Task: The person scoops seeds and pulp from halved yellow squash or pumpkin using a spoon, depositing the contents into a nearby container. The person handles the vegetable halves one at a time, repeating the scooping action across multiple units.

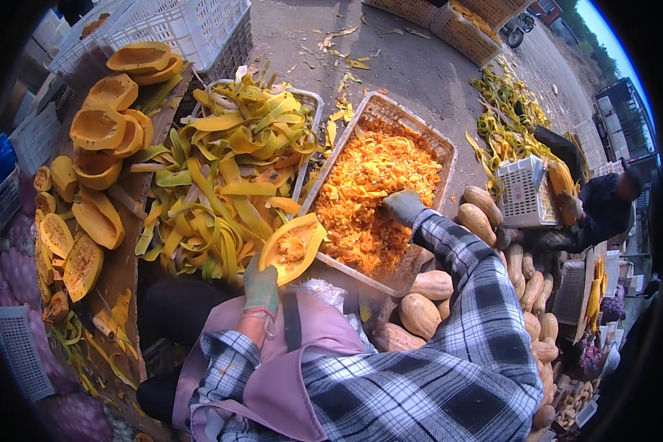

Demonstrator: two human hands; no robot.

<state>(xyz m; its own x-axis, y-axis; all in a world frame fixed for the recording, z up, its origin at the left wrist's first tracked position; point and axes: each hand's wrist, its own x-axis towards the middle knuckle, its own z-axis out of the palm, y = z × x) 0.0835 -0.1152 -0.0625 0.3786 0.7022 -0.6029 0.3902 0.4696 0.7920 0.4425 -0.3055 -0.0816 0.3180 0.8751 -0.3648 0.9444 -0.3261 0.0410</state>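
Observation:
My left hand, in a green and grey work glove, grips the end of a peeled pumpkin half, its hollow facing up with seeds and fibres inside. My right hand, in a grey glove, is at the orange heap of pumpkin pulp and seeds in a pale plastic crate; its fingertips are hidden there, and what they hold cannot be told. Long yellow-green peel strips pile up left of that crate. Hollowed pumpkin halves and seeded halves lie on a wooden board at the left.
Unpeeled pumpkins lie beside and below my right arm. White plastic crates stand at the upper left. A co-worker at the right handles a peeled pumpkin by a white crate. Peel scraps litter the ground.

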